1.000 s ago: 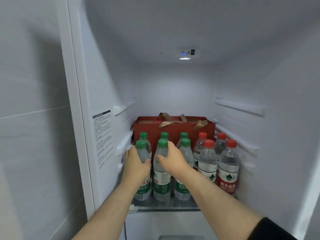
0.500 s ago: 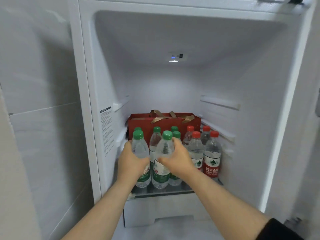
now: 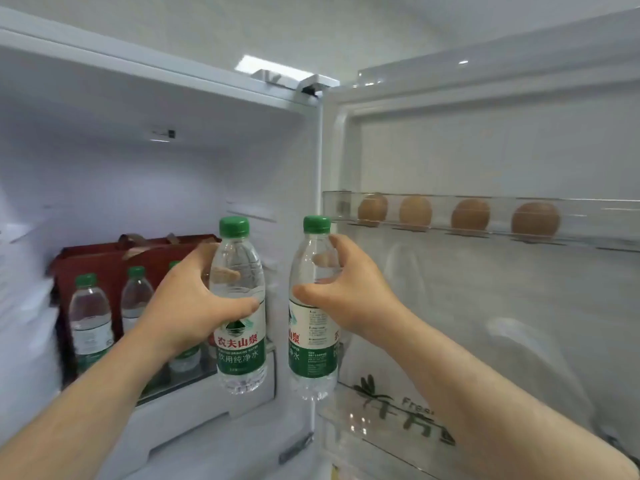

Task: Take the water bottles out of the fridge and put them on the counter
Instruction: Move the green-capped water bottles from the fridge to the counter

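**Two bottles being held up in front of the open fridge**

Two green-capped water bottles are being held upright, side by side, clear of the shelf and in front of the open fridge (image 3: 104,98). The left bottle (image 3: 239,327) is being gripped by the left hand (image 3: 194,306), whose fingers are wrapped around the clear upper part above the label, thumb across the front. The right bottle (image 3: 311,327) is being gripped the same way by the right hand (image 3: 349,289), fingers curled round the far side and thumb pressed on the near side. Both hands are closed firmly on their bottles; nothing else is being carried. A small gap is being kept between the two bottles, so they are not touching.

Behind the left forearm, more bottles are being left standing on the glass shelf (image 3: 194,379): one green-capped bottle (image 3: 90,327) at the far left, another (image 3: 136,299) just beside it, and more partly hidden by the hand. A dark red box (image 3: 104,261) with a ribbon handle is seen sitting behind them, against the back wall.

To the right, the open fridge door (image 3: 502,306) is being shown from the inside. Four brown eggs (image 3: 415,211) are lined up in a clear rack (image 3: 588,206) across it, well above a lower door bin (image 3: 381,420) printed with green lettering. The counter is not in view.
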`<state>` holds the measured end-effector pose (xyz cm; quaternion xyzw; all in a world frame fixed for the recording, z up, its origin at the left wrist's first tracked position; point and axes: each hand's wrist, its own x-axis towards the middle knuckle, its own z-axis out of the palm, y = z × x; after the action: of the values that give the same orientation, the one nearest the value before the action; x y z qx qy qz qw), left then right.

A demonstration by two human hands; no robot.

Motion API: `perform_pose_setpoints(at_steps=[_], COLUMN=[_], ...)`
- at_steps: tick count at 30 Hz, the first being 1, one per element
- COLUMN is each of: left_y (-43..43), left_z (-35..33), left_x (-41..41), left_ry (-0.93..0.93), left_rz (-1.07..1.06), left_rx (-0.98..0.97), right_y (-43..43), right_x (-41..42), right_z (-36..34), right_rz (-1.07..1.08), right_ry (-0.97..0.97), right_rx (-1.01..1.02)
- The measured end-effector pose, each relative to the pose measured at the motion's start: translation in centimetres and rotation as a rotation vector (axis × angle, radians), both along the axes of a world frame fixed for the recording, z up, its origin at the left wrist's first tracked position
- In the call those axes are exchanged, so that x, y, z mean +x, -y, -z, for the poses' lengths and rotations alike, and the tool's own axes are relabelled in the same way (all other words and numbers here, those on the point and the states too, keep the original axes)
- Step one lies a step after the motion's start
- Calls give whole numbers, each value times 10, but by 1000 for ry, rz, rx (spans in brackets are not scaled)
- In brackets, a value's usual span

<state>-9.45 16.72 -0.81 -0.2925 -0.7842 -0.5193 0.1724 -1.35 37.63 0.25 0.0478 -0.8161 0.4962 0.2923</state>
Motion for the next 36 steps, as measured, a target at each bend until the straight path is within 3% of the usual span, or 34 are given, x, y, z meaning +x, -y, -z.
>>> perform_pose_setpoints(at_steps=[7,16,24,30,36], left_y=[-97,-283,-452,-582,-723], left_z=[-27,-37,-29,-9,19], left_x=[111,313,476,559,602], left_ry=[13,58,104,144,155], left_rz=[357,784,1114,1328,1449], left_rx=[-22,36,43,-7,-42], right_y=[-83,-219,-317,-392,-489], right_x=[159,420,615,707,742], right_z=[-24,-27,-17,4,31], right_rz=[213,506,917,1219,1423], right_ry=[-17,40,89,143,206], right_rx=[50,67,75,65,42])
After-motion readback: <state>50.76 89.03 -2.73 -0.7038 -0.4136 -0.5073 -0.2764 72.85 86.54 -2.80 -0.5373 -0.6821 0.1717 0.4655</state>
